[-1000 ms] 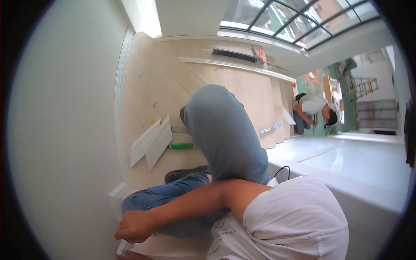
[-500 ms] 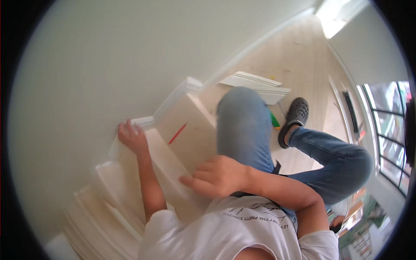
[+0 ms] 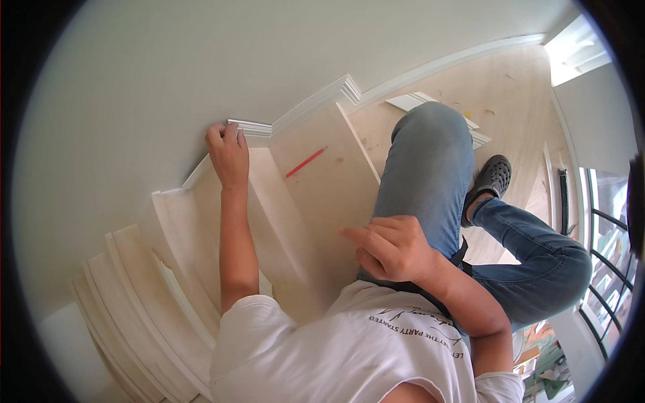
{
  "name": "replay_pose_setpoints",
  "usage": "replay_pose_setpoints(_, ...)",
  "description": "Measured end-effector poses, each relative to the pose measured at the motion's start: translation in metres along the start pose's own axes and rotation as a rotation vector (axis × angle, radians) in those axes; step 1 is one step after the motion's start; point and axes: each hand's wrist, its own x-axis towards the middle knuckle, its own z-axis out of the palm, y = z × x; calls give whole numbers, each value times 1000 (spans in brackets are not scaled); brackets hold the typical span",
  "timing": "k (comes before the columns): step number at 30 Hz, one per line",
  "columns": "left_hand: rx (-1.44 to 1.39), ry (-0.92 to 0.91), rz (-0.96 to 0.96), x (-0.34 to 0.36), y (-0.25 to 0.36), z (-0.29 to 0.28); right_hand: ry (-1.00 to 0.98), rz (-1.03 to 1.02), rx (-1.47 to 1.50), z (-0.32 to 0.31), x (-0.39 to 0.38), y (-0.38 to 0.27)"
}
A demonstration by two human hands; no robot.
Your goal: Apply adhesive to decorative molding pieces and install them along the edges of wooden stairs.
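My left hand [image 3: 228, 151] reaches to the wall beside the stairs. Its bent fingers close on the end of a short piece of white skirting trim [image 3: 254, 128], which has a grooved profile and lies along the wall above a step. Beyond it, a longer white skirting trim [image 3: 309, 105] slopes up to a corner. My right hand [image 3: 393, 250] hovers over the steps by my thigh, fingers curled and index finger partly stretched, nothing visible in it. A red pencil [image 3: 306, 162] lies on the pale wooden tread [image 3: 316, 195] between the hands.
Pale wooden steps [image 3: 134, 269] curve down at the left. Offcuts of white trim [image 3: 411, 101] lie on the floor past my raised knee [image 3: 430, 134]. A long black tool or bar [image 3: 563, 201] lies near the right wall, by a black-framed window [image 3: 608, 235].
The view has shifted, so the stairs and wall sit further right and higher. My left hand stays at the trim's end. My right hand stays curled, now nearer my thigh.
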Motion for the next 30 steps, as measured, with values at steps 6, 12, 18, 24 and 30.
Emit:
replay_pose_setpoints(6,24,-32,123,-4,-2,-6,-17,39,33,14,-4,2)
replay_pose_setpoints(12,-4,-131,98,-41,6,-31,-37,68,39,21,-8,-3)
replay_pose_setpoints(18,-53,-526,175,-76,30,-50,-40,133,61,27,-13,4)
replay_pose_setpoints(24,-84,-463,-70,-83,24,-27,-56,169,63,22,-12,2)
replay_pose_setpoints(30,56,184,-340,-23,33,0,-13,169,92,23,-8,4)
